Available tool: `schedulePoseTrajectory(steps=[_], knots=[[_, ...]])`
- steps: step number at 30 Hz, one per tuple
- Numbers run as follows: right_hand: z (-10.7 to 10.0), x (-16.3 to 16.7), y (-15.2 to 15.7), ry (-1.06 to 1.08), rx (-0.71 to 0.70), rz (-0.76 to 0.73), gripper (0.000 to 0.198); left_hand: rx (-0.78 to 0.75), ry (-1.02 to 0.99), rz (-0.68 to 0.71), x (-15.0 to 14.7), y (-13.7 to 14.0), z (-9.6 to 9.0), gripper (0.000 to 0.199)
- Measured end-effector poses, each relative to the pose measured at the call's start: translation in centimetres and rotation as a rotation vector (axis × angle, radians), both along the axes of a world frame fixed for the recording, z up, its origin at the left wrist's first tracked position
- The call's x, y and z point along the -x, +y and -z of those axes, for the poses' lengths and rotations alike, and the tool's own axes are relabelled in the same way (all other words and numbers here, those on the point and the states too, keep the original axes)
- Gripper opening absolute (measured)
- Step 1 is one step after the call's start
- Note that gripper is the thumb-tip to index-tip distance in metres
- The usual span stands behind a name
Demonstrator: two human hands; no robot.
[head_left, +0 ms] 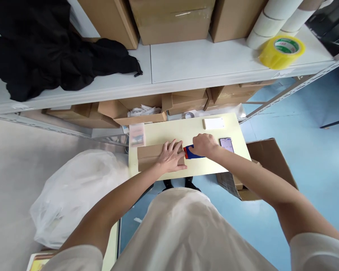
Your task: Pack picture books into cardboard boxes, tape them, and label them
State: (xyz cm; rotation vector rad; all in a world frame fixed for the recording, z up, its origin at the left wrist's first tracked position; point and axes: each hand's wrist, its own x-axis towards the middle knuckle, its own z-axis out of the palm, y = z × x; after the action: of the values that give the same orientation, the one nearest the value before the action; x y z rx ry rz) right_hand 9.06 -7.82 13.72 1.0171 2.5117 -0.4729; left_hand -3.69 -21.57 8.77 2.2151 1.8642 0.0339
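Note:
On the pale table lies a flat brown cardboard box. My left hand rests on its right part, fingers spread and palm down. Just right of the box, my right hand is closed over a flat blue item with a red end. The red end meets or nearly meets the box's right edge, by my left fingertips. Its kind I cannot make out, as my right hand covers much of it. A phone with a lit screen lies to the right of that hand.
A white box and a pinkish clear case lie along the table's back. Above runs a shelf with cartons, black cloth and yellow tape. A white plastic bag stands left, an open carton right.

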Motion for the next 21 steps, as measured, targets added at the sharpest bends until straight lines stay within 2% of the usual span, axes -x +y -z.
schedulePoseTrajectory(steps=[2, 5, 11, 15, 18, 21], knots=[[0.3, 0.3, -1.1, -0.055, -0.059, -0.037, 0.038, 0.003, -0.007, -0.017, -0.1, 0.0, 0.0, 0.061], [1.1, -1.0, -1.7, -0.106, -0.078, -0.044, 0.034, 0.001, -0.024, -0.039, -0.1, -0.1, 0.0, 0.061], [1.0, -5.8, -0.8, -0.060, -0.199, 0.202, 0.055, -0.021, -0.063, -0.033, 0.2, -0.3, 0.4, 0.075], [1.4, -8.4, -0.5, 0.031, -0.166, 0.373, 0.044, -0.018, -0.129, -0.040, 0.8, -0.2, 0.6, 0.084], [3.3, -9.7, -0.9, 0.066, -0.084, 0.437, 0.031, -0.047, -0.163, -0.082, 1.7, -0.6, 0.4, 0.075], [6.3, -10.1, -1.7, 0.077, -0.074, 0.452, 0.027, -0.112, -0.102, -0.154, 3.2, -2.2, 0.1, 0.067]])
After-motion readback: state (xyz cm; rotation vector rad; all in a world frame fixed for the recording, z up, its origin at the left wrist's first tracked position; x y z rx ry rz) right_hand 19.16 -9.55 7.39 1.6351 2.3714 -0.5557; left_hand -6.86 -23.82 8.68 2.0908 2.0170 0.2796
